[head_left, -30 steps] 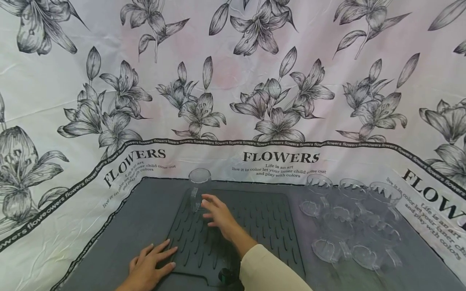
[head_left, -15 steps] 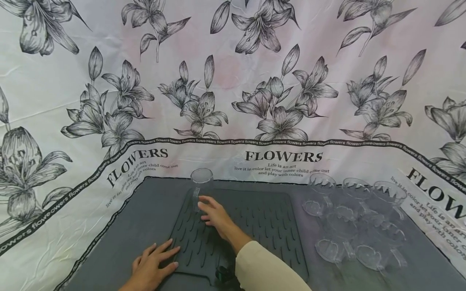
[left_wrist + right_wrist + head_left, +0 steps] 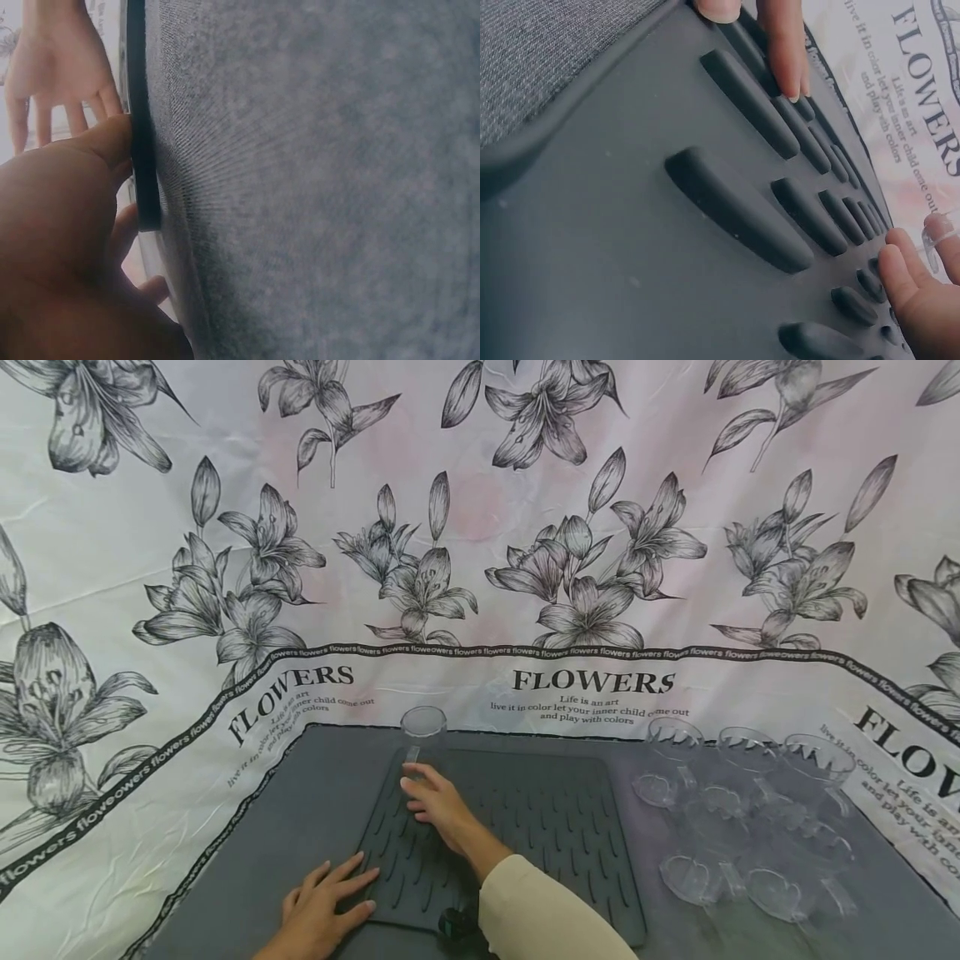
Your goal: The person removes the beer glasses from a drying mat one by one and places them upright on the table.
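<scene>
A clear mug (image 3: 423, 724) with a handle stands at the back left corner of the dark ribbed drying mat (image 3: 540, 827). My right hand (image 3: 438, 806) reaches over the mat to it, fingers extended and fingertips overlapping the handle in the head view. The right wrist view has this hand (image 3: 922, 292) at lower right, beside the mug's clear handle (image 3: 934, 244). At the mat's front left edge rests my left hand (image 3: 326, 902), fingers spread. In the left wrist view, the left thumb and fingers (image 3: 112, 142) lie at the mat's dark edge (image 3: 142, 127).
Several more clear mugs (image 3: 697, 868) stand grouped on the grey tabletop (image 3: 247, 860) to the right of the mat. A white flower-printed cloth (image 3: 465, 568) hangs behind and around the table. A small black device (image 3: 453, 924) sits under the right forearm.
My right hand has shifted left, so its fingertips now overlap the mug's handle. The left hand keeps its place on the mat edge. The head view has turned slightly left.
</scene>
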Demonstrator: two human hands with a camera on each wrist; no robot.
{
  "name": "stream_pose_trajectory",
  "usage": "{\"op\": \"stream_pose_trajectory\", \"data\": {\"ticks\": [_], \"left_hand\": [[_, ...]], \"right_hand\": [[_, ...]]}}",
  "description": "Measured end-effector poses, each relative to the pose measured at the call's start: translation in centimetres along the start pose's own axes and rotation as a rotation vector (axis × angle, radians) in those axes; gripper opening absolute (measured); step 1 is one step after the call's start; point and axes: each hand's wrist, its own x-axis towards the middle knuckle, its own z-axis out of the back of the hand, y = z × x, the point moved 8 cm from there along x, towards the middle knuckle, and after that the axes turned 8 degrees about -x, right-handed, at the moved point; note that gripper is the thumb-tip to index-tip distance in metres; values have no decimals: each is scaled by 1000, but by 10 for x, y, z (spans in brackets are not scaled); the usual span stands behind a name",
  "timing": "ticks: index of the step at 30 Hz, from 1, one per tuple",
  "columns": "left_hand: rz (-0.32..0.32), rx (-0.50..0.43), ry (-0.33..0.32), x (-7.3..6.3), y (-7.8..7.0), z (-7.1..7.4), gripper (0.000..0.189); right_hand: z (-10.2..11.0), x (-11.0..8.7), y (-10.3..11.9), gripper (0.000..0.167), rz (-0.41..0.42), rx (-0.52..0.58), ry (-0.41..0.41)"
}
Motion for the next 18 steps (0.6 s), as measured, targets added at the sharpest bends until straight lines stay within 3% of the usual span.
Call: {"op": "stream_pose_trajectory", "data": {"ticks": [4, 10, 18], "left_hand": [[-3, 1, -5, -1, 0, 0, 51], [5, 14, 0, 0, 0, -2, 51], [-8, 7, -12, -1, 0, 1, 50]], "right_hand": [[-2, 1, 1, 45, 33, -7, -17], [5, 0, 2, 25, 114, -18, -118], [15, -22, 19, 15, 192, -17, -190]]}}
